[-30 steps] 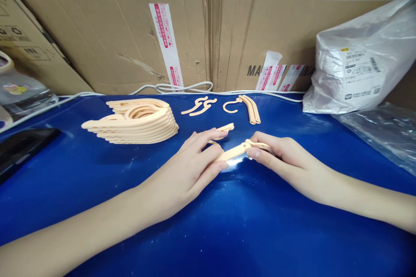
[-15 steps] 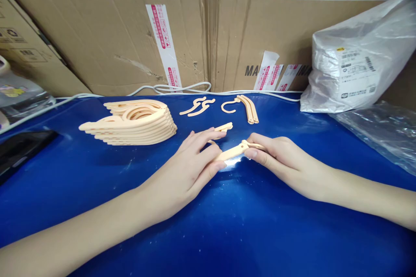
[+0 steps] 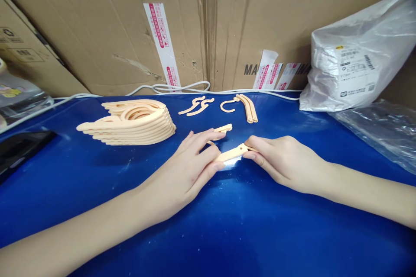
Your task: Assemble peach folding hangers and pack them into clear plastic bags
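Note:
Both hands work on a peach plastic hanger piece lying on the blue table. My left hand presses its fingers on the piece's left end, with a second arm of it poking out past the fingertips. My right hand pinches the right end between thumb and fingers. A stack of finished peach hangers lies to the left. Two loose hooks and a folded hanger with its hook lie farther back.
Taped cardboard boxes wall off the back, with a white cable along their foot. A grey plastic parcel and clear bags sit at the right. A black object lies at the left edge.
My right hand has closed in slightly on the piece's right end. The view has shifted a little; the left hand stays put.

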A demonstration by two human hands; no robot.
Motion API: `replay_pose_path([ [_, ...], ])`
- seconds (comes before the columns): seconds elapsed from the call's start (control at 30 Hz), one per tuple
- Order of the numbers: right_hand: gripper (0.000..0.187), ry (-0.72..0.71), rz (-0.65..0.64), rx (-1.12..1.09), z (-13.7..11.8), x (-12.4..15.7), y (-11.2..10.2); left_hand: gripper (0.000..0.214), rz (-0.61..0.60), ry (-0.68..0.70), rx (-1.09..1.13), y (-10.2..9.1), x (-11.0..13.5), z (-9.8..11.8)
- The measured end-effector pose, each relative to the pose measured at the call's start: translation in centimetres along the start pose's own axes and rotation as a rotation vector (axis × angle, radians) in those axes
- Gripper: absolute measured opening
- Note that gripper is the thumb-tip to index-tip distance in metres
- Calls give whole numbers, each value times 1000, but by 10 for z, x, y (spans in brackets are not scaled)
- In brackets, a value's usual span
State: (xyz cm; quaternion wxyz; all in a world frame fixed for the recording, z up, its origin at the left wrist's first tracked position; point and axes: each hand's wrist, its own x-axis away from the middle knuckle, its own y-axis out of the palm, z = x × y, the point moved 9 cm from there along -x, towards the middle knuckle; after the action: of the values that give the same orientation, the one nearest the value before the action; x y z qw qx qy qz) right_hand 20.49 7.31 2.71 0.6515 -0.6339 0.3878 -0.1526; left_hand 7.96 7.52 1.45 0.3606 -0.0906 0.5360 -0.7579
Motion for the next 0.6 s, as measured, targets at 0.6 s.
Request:
replay_pose_path([
  [0.6, 35, -343, 172, 551, -24, 4, -11, 27, -31, 23, -9, -2, -1, 5],
])
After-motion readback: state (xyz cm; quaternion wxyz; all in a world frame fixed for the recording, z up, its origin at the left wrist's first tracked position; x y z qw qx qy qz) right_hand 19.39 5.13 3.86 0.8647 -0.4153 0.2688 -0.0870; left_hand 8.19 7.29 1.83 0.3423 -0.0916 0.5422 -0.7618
